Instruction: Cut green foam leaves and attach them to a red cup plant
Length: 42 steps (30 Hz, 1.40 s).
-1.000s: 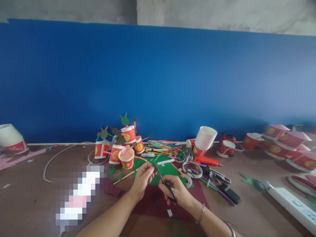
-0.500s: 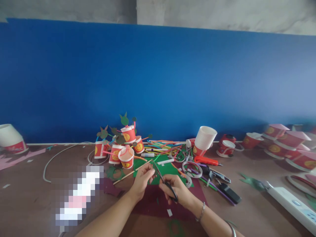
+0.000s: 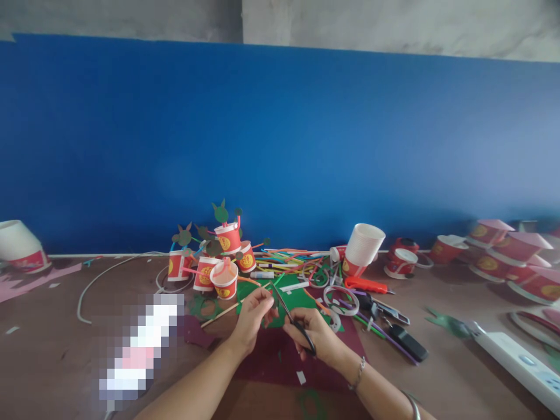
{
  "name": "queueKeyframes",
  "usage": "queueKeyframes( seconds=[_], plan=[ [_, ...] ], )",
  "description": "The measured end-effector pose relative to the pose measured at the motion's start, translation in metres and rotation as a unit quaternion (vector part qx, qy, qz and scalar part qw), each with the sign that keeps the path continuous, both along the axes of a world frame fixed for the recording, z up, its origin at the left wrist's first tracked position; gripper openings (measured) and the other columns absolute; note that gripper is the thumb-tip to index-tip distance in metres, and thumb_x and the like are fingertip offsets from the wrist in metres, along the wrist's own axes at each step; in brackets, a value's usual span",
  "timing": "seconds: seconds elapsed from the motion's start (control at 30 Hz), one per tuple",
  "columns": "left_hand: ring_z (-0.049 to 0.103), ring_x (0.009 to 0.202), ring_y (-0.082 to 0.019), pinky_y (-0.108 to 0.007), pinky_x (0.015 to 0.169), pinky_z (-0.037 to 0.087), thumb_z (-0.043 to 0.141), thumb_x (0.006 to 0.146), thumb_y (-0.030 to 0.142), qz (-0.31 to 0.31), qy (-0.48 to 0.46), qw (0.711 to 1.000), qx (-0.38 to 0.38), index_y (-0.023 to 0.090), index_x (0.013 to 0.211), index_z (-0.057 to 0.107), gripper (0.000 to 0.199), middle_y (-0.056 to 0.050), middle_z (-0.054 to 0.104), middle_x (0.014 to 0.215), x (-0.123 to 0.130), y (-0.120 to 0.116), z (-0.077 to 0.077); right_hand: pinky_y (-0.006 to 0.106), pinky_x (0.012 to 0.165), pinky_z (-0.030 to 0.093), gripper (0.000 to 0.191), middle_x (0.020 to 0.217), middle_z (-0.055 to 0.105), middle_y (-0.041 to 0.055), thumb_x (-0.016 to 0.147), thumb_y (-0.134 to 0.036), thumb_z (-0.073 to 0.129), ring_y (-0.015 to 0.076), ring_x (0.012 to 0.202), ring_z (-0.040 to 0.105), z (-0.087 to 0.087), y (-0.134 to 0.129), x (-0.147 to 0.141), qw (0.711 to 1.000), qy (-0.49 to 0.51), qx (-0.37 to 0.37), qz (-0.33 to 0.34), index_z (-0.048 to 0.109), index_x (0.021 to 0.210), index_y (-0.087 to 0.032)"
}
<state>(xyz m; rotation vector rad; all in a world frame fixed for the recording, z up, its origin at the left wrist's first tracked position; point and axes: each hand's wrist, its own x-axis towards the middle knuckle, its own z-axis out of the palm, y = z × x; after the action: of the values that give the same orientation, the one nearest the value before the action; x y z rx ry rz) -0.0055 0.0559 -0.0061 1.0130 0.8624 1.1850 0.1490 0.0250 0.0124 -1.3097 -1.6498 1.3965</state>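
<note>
My right hand (image 3: 317, 338) is closed around the black handles of a pair of scissors (image 3: 283, 300), whose blades point up and to the left. Beside the blade tips, my left hand (image 3: 254, 315) pinches what looks like a small piece of green paper (image 3: 275, 301), mostly covered by the fingers. Under and beyond both hands lies a green sheet (image 3: 306, 300), partly over a dark maroon sheet (image 3: 341, 367). A thin wooden stick (image 3: 219, 315) lies by my left hand.
Red paper cups with green cut-outs (image 3: 224, 279) stand back left. Colourful straws (image 3: 289, 256) lie behind the hands. A cup stack (image 3: 365, 245), tape roll (image 3: 341, 300), orange cutter (image 3: 367, 285), keys (image 3: 406, 342) and power strip (image 3: 520, 361) sit to the right.
My left hand has shifted slightly, with its fingertips a little higher by the blades. The scissors have tilted slightly in my right hand. The objects around have stayed put.
</note>
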Motion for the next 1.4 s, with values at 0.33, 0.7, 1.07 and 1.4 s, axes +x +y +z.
queueKeyframes(
  seconds=[0.33,0.7,1.07,1.4],
  plan=[
    [0.042,0.043,-0.005,-0.018,0.044,0.03,0.065,0.064,0.032,0.042,-0.033,0.999,0.0,0.018,0.072,0.047,0.024,0.005,0.054,0.055,0.002,0.002,0.003,0.015,0.032,0.027,0.03,0.043,0.052,-0.006,0.073,-0.045,0.058,0.0071,0.032,0.047,0.001,0.002,0.005,0.999,0.029,-0.024,0.01,0.053,0.072,-0.016],
    [0.033,0.04,-0.004,-0.017,0.04,0.024,0.065,0.065,0.032,0.059,-0.025,0.998,-0.006,0.018,0.07,0.048,0.023,0.009,0.041,0.052,0.004,0.004,-0.003,0.018,0.036,0.032,0.033,0.043,0.051,-0.0055,0.072,-0.048,0.061,0.0086,0.035,0.047,-0.001,0.005,0.012,0.978,0.155,0.08,-0.113,0.054,0.078,-0.017],
    [0.046,0.056,-0.01,-0.021,0.054,0.033,0.071,0.065,0.035,-0.109,0.057,0.992,0.021,0.014,0.066,0.057,0.026,0.003,0.054,0.059,0.008,-0.008,0.0,0.019,0.033,0.035,0.033,0.043,0.05,-0.0062,0.069,-0.046,0.066,0.0088,0.032,0.048,-0.01,0.005,0.0,0.973,0.151,0.057,-0.164,0.052,0.073,-0.016],
    [0.025,0.042,-0.004,-0.019,0.042,0.017,0.069,0.064,0.041,0.013,0.032,0.999,-0.015,0.017,0.059,0.046,0.034,0.01,0.036,0.047,0.009,-0.007,0.003,0.019,0.036,0.038,0.033,0.045,0.052,-0.0062,0.067,-0.044,0.069,0.0087,0.035,0.049,-0.011,0.001,-0.005,0.977,0.163,0.04,-0.131,0.05,0.073,-0.018]
  ],
)
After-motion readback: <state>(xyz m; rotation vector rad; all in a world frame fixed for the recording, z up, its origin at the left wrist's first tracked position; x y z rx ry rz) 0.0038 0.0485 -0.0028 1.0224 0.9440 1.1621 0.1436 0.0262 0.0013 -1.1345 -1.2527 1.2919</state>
